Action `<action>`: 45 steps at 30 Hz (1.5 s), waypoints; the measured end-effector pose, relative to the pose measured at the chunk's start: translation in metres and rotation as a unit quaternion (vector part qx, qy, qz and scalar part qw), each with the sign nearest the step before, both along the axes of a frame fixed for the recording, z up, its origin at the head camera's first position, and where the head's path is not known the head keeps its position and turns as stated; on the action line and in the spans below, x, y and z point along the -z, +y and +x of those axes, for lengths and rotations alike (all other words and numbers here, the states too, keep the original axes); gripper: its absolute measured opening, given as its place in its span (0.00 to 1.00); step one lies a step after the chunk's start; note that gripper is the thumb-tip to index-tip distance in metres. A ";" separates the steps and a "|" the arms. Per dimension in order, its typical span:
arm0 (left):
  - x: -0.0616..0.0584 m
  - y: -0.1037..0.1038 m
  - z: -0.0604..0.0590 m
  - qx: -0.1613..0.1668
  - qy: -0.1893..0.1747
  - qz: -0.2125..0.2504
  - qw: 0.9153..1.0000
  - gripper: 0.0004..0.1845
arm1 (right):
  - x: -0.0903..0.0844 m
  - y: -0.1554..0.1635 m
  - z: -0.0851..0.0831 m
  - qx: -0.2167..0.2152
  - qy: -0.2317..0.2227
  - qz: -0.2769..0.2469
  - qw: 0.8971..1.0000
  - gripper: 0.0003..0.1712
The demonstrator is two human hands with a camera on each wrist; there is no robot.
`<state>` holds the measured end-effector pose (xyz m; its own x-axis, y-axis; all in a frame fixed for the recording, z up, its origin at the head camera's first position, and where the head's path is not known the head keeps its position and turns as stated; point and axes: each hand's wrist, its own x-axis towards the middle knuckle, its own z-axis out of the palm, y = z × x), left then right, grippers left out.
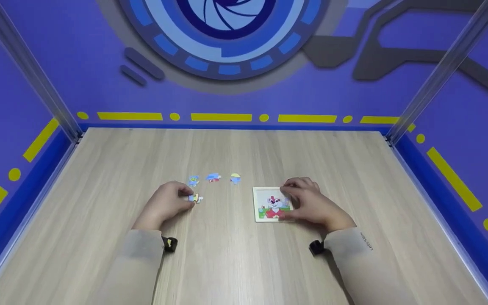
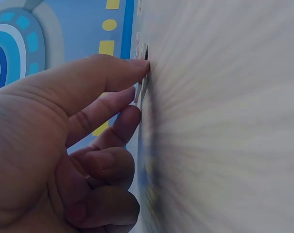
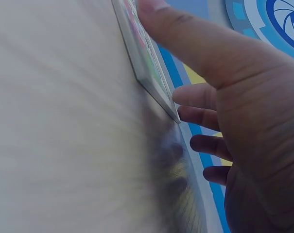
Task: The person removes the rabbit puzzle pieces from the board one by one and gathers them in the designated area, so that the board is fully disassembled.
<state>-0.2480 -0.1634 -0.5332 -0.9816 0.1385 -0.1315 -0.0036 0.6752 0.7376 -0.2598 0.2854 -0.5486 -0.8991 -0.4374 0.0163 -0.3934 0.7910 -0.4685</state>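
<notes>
Presently the left hand [image 1: 168, 203] lies palm-down on the surface [image 1: 235, 254], fingertips [image 2: 137, 65] pinching a puzzle piece [image 1: 196, 198]. Right hand [image 1: 311, 202] rests with straight fingers on the puzzle frame [image 1: 265, 205], which holds a cartoon picture. 3 loose pieces [image 1: 213, 178] lie just beyond.

I see a pale wood-grain table [image 1: 235, 262], boxed in by blue walls on three sides. Near its middle, slightly toward the right edge, a small square puzzle board [image 1: 269, 205] lies flat, showing a cartoon animal picture. Left of it, three loose puzzle pieces sit in a short row parallel to the far edge: a blue one [image 1: 193, 180], another blue one [image 1: 213, 177], and a yellow-and-blue one [image 1: 235, 178]. A fourth piece [image 1: 196, 198] lies just nearer to me than the leftmost of them.
</notes>
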 end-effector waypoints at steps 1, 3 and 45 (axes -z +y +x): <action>0.000 0.000 0.000 0.000 -0.002 0.000 1.000 0.14 | 0.000 0.000 0.000 -0.002 0.001 0.001 1.000 0.49; -0.001 -0.001 0.000 -0.002 -0.004 0.000 1.000 0.15 | 0.001 0.001 0.000 -0.006 0.004 0.000 1.000 0.51; -0.019 0.183 0.002 0.123 0.075 0.026 0.989 0.19 | 0.003 0.002 -0.002 -0.012 0.007 -0.001 1.000 0.50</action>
